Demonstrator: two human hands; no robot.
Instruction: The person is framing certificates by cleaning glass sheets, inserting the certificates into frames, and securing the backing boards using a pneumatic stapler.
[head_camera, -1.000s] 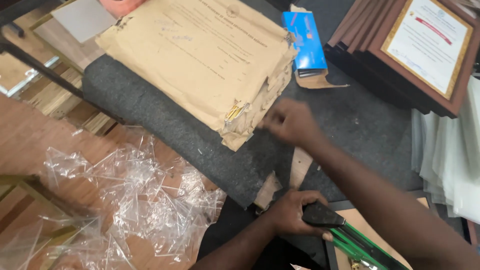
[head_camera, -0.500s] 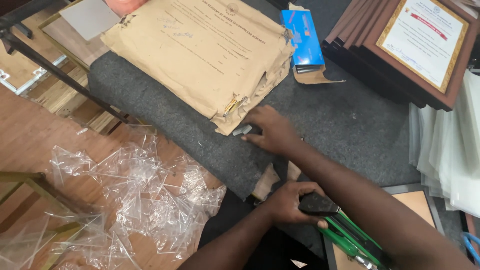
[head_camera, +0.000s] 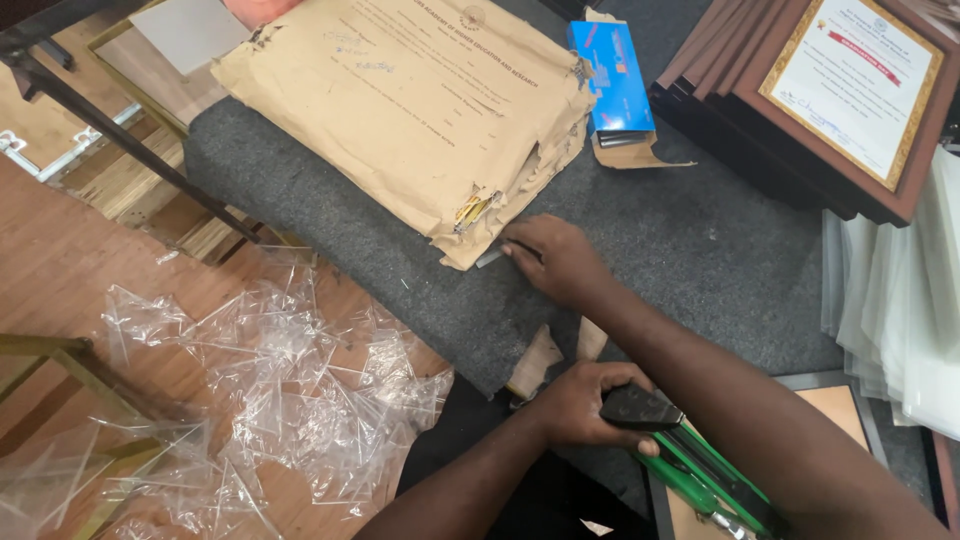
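Brown-paper bundle (head_camera: 400, 110) lay on the grey felt mat (head_camera: 700, 250); the right hand (head_camera: 555, 258), moved forward since a second earlier, pinched a small pale strip at its torn corner. Left hand (head_camera: 585, 405) stayed wrapped around a green-handled tool (head_camera: 690, 465), its tip cut off. Crumpled clear plastic (head_camera: 280, 390) littered the floor; framed certificates (head_camera: 850, 90) stood near.

The small strip (head_camera: 490, 258) under the right hand (head_camera: 555, 258) is too small to be identified. The green tool (head_camera: 700, 470) is cut off by the bottom edge.
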